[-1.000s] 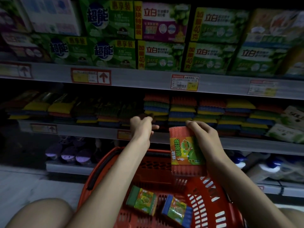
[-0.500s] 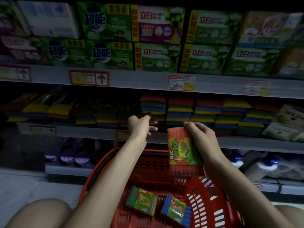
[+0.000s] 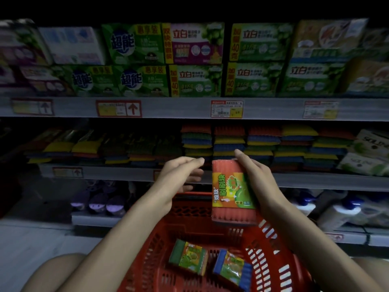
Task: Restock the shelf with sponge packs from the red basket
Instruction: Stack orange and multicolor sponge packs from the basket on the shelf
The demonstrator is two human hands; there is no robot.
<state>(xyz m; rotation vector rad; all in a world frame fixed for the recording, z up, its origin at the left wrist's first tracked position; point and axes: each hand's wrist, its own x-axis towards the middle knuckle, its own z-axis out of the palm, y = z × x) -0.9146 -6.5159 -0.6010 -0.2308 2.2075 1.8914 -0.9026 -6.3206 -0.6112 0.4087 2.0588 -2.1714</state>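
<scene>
The right grip (image 3: 259, 182) clasped an orange sponge pack (image 3: 231, 192) upright, the left grip (image 3: 179, 175) hovering open-fingered just beside it, above the red basket (image 3: 280, 260) where a green pack (image 3: 188, 257) and a blue pack (image 3: 231, 268) lay, before the sponge-stacked shelf (image 3: 315, 182).

dim aisle light leaves the frame's top black and its left side shadowed; the red plastic basket (image 3: 271, 256) shows sharpest, while green cardboard detergent boxes (image 3: 134, 44) blur and bow toward the edges.
</scene>
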